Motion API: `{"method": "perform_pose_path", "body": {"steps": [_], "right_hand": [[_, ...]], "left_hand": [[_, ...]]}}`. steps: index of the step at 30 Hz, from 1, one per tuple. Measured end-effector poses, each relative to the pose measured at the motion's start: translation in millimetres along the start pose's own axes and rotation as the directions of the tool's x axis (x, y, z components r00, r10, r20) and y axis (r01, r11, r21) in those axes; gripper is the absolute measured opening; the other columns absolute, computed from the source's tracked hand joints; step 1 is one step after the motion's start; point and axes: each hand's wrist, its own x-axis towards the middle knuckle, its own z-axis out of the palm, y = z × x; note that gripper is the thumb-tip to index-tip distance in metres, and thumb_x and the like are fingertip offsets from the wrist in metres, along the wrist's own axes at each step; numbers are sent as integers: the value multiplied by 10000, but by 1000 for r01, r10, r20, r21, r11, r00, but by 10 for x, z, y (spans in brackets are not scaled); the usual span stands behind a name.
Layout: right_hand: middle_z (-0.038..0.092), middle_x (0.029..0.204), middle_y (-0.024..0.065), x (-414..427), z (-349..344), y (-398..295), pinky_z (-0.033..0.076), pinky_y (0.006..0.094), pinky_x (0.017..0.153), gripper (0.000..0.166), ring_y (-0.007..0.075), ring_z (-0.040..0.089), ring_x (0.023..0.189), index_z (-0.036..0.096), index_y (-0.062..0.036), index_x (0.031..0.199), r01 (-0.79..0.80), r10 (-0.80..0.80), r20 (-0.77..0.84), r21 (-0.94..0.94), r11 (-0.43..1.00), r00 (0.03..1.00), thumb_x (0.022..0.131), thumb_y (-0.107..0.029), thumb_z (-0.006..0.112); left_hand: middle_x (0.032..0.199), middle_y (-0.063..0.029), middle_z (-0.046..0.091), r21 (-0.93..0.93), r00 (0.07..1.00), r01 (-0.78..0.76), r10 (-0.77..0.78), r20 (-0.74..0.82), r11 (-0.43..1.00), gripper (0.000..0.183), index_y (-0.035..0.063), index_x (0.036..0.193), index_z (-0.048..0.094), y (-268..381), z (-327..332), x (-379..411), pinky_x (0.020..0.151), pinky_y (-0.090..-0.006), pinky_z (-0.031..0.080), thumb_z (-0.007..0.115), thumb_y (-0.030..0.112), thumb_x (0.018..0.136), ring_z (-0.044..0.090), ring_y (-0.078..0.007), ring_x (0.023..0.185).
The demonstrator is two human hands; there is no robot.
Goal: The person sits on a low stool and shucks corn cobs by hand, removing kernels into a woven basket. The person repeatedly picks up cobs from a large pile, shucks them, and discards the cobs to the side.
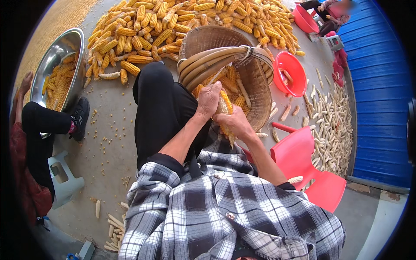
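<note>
A partly shelled ear of corn (226, 105) is between my hands, yellow kernels along one side and bare cob on the other. My right hand (232, 121) grips its lower part, with dry husk tips below. My left hand (208, 99) is closed at the upper end of the ear; a thin, pale, rod-like thing rises from that fist, its kind unclear. Beneath and beyond the hands stands a woven bamboo basket (260, 110) with a thick bent handle (214, 61). It holds yellow ears and bare cobs, partly hidden by my hands.
A large heap of corn ears (156, 29) lies ahead. At left, a person sits beside a steel basin (79, 55) of corn. On the right are a red plastic basin (300, 79), a red chair (299, 149), a pile of bare cobs (334, 130) and a blue wall (377, 97). Another person sits far right.
</note>
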Motion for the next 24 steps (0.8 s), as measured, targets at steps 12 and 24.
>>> {"method": "perform_pose_path", "body": {"steps": [12,24], "right_hand": [[644,957,166,159,-212,293,471,348,838,475,282,631,916,519,-2,1087,208,-352,-239,-472,857,905,692,-157,733],[632,902,249,179,-373,287,487,421,777,416,398,624,883,517,16,1047,148,-390,-204,-693,705,898,701,-148,677]], "left_hand": [[590,73,427,17,965,195,-195,173,981,405,95,905,618,193,31,-71,382,-202,260,500,482,933,346,-26,443],[591,38,436,-93,870,411,-360,338,907,130,75,801,516,351,-36,-142,353,-195,257,523,185,869,362,-31,424]]}}
